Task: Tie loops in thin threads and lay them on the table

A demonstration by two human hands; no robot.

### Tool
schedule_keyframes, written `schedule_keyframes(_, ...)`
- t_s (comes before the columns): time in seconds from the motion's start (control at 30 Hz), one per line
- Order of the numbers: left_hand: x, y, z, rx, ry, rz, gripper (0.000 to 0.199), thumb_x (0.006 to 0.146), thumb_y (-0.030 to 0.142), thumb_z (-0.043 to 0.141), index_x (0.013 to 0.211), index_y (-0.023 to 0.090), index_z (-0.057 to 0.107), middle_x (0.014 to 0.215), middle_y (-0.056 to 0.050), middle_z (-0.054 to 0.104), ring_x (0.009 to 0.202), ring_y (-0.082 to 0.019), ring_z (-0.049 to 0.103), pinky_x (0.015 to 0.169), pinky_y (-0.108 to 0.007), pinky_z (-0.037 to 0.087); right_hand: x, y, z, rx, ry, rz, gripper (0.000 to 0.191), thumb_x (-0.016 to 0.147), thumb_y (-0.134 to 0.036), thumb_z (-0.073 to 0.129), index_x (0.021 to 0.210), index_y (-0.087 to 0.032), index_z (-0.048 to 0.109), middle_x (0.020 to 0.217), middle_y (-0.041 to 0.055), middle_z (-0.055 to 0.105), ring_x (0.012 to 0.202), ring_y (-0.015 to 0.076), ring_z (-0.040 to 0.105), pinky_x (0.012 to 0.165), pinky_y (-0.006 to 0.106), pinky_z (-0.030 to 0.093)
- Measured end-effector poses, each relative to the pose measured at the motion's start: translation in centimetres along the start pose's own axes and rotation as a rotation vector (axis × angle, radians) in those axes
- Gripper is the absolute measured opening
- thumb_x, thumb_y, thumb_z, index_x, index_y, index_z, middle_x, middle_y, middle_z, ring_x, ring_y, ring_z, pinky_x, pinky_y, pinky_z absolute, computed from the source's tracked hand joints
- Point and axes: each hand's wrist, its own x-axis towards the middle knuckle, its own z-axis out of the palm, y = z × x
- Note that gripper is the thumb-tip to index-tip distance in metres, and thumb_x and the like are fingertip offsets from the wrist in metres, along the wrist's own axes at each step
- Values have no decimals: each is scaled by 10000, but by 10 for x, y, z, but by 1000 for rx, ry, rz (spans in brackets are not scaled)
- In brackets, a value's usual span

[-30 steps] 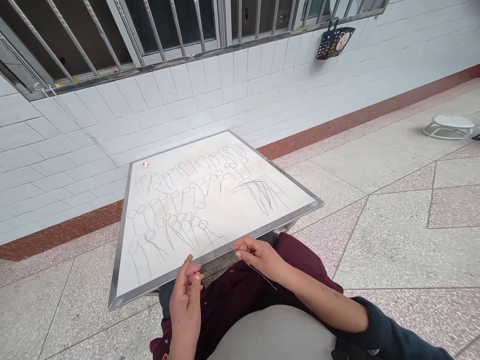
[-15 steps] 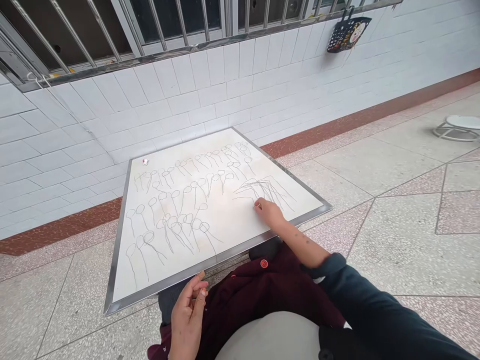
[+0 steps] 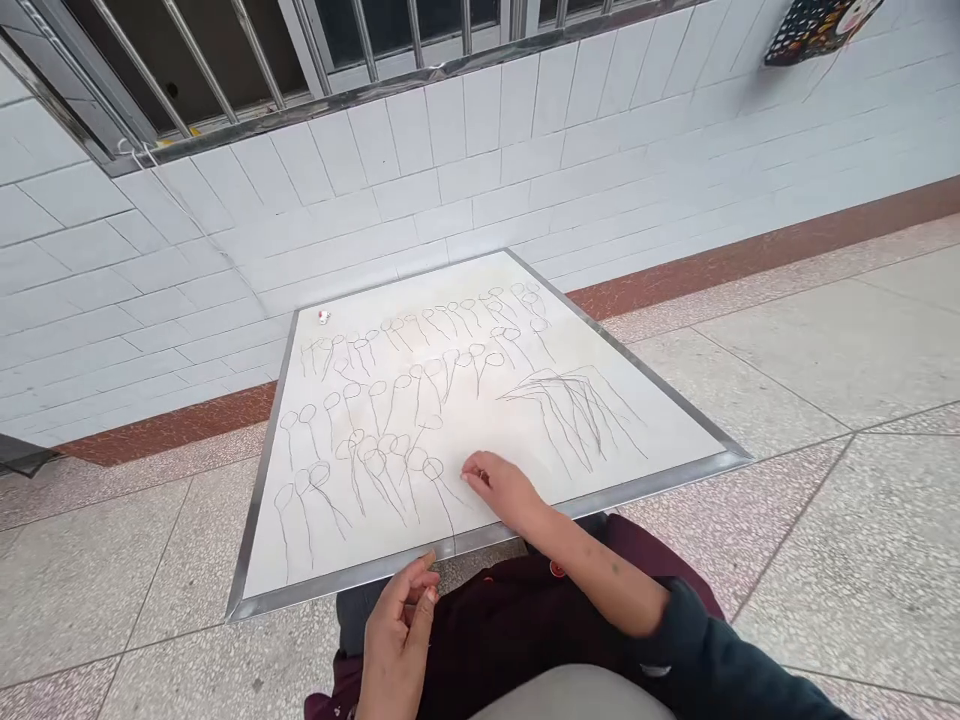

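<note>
On a white metal-edged tabletop (image 3: 645, 425) lie rows of thin dark strands, many bent into a loop with two tails, such as this looped strand (image 3: 433, 468). A loose bunch of straight strands (image 3: 577, 395) fans out at the right. My right hand (image 3: 501, 487) is just above the board, between the bunch and the nearest loops, with thumb and fingers pinched. Anything in that pinch is too thin to make out. By the near edge, my left hand (image 3: 401, 625) has its fingers curled and thumb close to them; what it holds, if anything, cannot be seen.
A small white and red object (image 3: 323, 316) sits at the tabletop's far left corner. Behind stands a white tiled wall (image 3: 360, 220) with a barred window (image 3: 337, 50). A dark patterned basket (image 3: 817, 30) hangs at upper right. Speckled floor tiles (image 3: 150, 540) surround the table.
My right hand has moved left, away from the loose bunch and towards the looped strands. My left hand stays by the near edge. The view has turned, shifting the table rightward.
</note>
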Motion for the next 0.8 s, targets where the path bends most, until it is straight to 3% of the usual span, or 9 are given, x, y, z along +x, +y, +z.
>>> schedule_keyframes(0.1, 1, -7, 5, -29, 27, -17, 484, 832, 522, 571, 1223, 241, 624, 1107, -90, 682, 918, -218, 652, 831, -340, 514, -13, -19, 25, -56, -83, -80, 110, 901, -291, 556, 861, -197, 598, 822, -5, 642, 742, 144, 602, 633, 242, 428)
schedule_keyframes(0.23, 4, -23, 14, -92, 149, -9, 532, 784, 596, 582, 1163, 232, 663, 1014, -88, 706, 852, -216, 661, 755, -316, 528, -18, -26, 40, -259, -137, -83, 86, 868, -259, 594, 900, -179, 589, 905, 36, 652, 818, 194, 630, 631, 268, 428)
schedule_keyframes(0.4, 7, -33, 20, -86, 183, 4, 535, 759, 630, 590, 1115, 243, 693, 922, -76, 718, 746, -198, 645, 668, -303, 520, -12, -30, 42, -356, -183, -49, 104, 906, -154, 484, 923, -164, 586, 921, 65, 664, 848, 205, 660, 654, 278, 448)
schedule_keyframes(0.63, -3, -34, 14, -101, 177, -14, 465, 801, 553, 590, 1155, 264, 672, 988, -77, 712, 850, -215, 660, 757, -322, 531, -13, -34, 43, -413, -206, 16, 124, 906, -112, 474, 924, -139, 593, 913, 101, 676, 833, 220, 676, 624, 275, 431)
schedule_keyframes(0.8, -3, -17, 4, -107, 101, -74, 443, 845, 495, 570, 1209, 250, 637, 1091, -88, 689, 938, -221, 648, 844, -347, 505, -11, -28, 37, -327, -177, 37, 94, 892, -148, 473, 870, -172, 561, 864, 63, 662, 750, 184, 635, 566, 259, 362)
